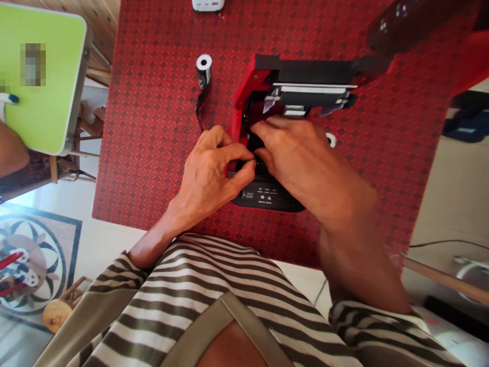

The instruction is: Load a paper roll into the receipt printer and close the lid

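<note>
A red and black label printer [273, 196] stands with its lid [315, 71] raised on the red table. My left hand [214, 171] is at the printer's left side, thumb and forefinger pinched together over the opening. What they pinch is too dark to make out. Bent fingers of my right hand [301, 158] reach into the compartment from the right, thumb and forefinger around something dark and hidden. Left of the printer is a small roll [204, 65] with a white core end. Its loose black ribbon [201, 104] trails toward my left hand and disappears behind it.
The patterned red table [153, 168] carries a white device [208, 5] at its far edge and a small white roll [331, 139], partly covered, right of my right hand. A dark bottle-like object [405, 25] lies at upper right. Another person's arm [11, 153] is beside a green table [46, 112].
</note>
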A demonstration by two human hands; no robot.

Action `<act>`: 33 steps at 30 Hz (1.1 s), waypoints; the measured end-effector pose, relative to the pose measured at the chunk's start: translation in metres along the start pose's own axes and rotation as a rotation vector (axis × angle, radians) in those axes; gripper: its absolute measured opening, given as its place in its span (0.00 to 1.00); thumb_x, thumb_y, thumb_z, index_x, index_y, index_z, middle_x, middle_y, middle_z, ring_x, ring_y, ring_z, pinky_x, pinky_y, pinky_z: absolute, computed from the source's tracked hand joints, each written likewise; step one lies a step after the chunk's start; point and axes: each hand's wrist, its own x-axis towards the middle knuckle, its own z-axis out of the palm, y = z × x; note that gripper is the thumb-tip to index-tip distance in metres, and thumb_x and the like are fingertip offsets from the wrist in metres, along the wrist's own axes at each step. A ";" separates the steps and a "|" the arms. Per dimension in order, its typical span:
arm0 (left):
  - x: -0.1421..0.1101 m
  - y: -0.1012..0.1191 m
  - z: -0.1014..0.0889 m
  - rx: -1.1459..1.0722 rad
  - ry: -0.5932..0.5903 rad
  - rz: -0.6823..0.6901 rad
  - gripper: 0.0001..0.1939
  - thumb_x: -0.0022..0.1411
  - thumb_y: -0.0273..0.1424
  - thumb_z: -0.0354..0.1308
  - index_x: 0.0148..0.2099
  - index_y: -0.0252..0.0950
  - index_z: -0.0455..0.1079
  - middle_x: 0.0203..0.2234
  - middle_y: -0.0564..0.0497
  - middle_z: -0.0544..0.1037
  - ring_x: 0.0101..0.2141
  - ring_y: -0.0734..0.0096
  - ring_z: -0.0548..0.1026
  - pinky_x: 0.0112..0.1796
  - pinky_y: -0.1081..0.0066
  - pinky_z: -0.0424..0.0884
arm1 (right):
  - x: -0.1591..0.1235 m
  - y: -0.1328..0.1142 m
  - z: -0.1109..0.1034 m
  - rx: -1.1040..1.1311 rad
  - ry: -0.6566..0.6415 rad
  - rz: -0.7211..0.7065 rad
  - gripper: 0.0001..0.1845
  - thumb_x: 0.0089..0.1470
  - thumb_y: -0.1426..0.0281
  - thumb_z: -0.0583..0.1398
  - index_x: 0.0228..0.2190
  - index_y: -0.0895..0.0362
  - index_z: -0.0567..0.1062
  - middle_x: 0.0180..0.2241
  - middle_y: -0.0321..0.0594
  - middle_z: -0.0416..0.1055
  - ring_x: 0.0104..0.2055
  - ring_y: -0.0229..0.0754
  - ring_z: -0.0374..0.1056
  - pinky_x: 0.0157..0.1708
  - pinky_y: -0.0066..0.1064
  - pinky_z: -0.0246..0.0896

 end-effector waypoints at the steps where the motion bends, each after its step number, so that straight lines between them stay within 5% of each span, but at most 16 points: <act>1: 0.000 0.000 -0.001 0.013 0.000 -0.001 0.07 0.76 0.26 0.80 0.44 0.44 0.91 0.37 0.51 0.76 0.45 0.54 0.81 0.58 0.46 0.84 | -0.002 -0.001 -0.002 -0.014 -0.001 -0.002 0.11 0.74 0.75 0.61 0.42 0.46 0.78 0.44 0.44 0.84 0.50 0.59 0.85 0.62 0.56 0.83; 5: -0.001 -0.002 -0.005 0.045 -0.006 0.038 0.05 0.78 0.28 0.80 0.46 0.44 0.92 0.39 0.50 0.79 0.46 0.54 0.82 0.56 0.49 0.83 | -0.017 -0.015 -0.020 -0.089 -0.007 -0.088 0.21 0.75 0.80 0.56 0.47 0.47 0.86 0.49 0.46 0.89 0.58 0.62 0.88 0.61 0.56 0.87; 10: 0.000 0.003 -0.007 0.200 -0.050 0.066 0.05 0.84 0.33 0.76 0.49 0.45 0.92 0.44 0.47 0.84 0.49 0.53 0.83 0.58 0.51 0.84 | -0.043 -0.036 -0.039 -0.019 0.086 -0.272 0.25 0.82 0.81 0.59 0.69 0.55 0.85 0.65 0.46 0.92 0.66 0.55 0.89 0.71 0.53 0.88; 16: -0.003 -0.007 -0.010 0.203 0.003 0.231 0.11 0.90 0.45 0.72 0.60 0.50 0.93 0.50 0.47 0.85 0.52 0.54 0.84 0.59 0.50 0.85 | -0.054 -0.039 -0.031 -0.155 0.215 -0.188 0.16 0.86 0.74 0.63 0.57 0.47 0.92 0.47 0.43 0.91 0.51 0.56 0.87 0.56 0.53 0.88; 20: 0.026 -0.031 -0.030 0.117 0.123 0.459 0.37 0.82 0.68 0.72 0.80 0.56 0.84 0.61 0.44 0.84 0.58 0.49 0.83 0.57 0.49 0.89 | -0.065 -0.040 -0.022 -0.201 0.362 -0.201 0.15 0.82 0.77 0.68 0.55 0.47 0.92 0.46 0.43 0.90 0.49 0.54 0.84 0.53 0.49 0.86; 24: 0.073 -0.046 -0.039 0.111 0.083 0.477 0.48 0.78 0.74 0.72 0.88 0.62 0.74 0.75 0.47 0.84 0.70 0.44 0.81 0.62 0.50 0.89 | -0.082 -0.041 -0.014 -0.179 0.374 -0.207 0.22 0.78 0.83 0.70 0.61 0.48 0.90 0.49 0.41 0.91 0.49 0.52 0.86 0.52 0.48 0.86; 26: 0.088 -0.044 -0.032 0.000 0.048 0.396 0.34 0.86 0.70 0.65 0.81 0.63 0.82 0.69 0.50 0.89 0.65 0.45 0.87 0.64 0.49 0.87 | -0.090 -0.042 -0.009 -0.180 0.384 -0.199 0.26 0.77 0.84 0.69 0.65 0.47 0.88 0.51 0.40 0.93 0.50 0.52 0.88 0.54 0.48 0.87; 30: 0.094 -0.029 -0.018 -0.131 0.071 0.062 0.40 0.70 0.79 0.75 0.64 0.56 0.92 0.50 0.48 0.92 0.50 0.46 0.88 0.54 0.51 0.89 | -0.099 -0.045 0.000 -0.210 0.478 -0.190 0.27 0.77 0.86 0.68 0.66 0.48 0.86 0.52 0.40 0.94 0.51 0.51 0.91 0.54 0.47 0.87; 33: 0.086 -0.019 -0.023 -0.139 0.001 0.097 0.38 0.76 0.77 0.70 0.64 0.55 0.93 0.51 0.48 0.94 0.46 0.49 0.89 0.52 0.51 0.90 | -0.100 -0.047 0.003 -0.243 0.516 -0.211 0.26 0.76 0.87 0.69 0.64 0.51 0.86 0.51 0.42 0.95 0.50 0.52 0.92 0.49 0.47 0.84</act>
